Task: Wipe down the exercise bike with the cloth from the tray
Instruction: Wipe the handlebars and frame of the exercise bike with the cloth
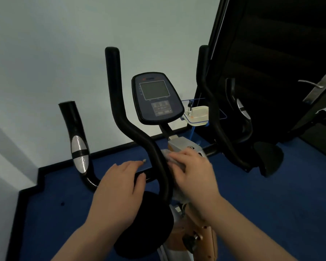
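1. One tray [197, 117], pale with a clear blue-edged rim, sits to the right of the console [157, 97]; its contents are too small to identify.
2. One cloth [169, 157], whitish, lies under the right hand [193, 173], pressed onto the exercise bike [139, 132] just right of the central handlebar bend. Fingers are flattened over it, not closed around it.
3. Left hand [119, 182] rests on the horizontal bar, fingers loosely extended, nothing grasped.
4. Count: two hands, one console, one cloth, one tray.
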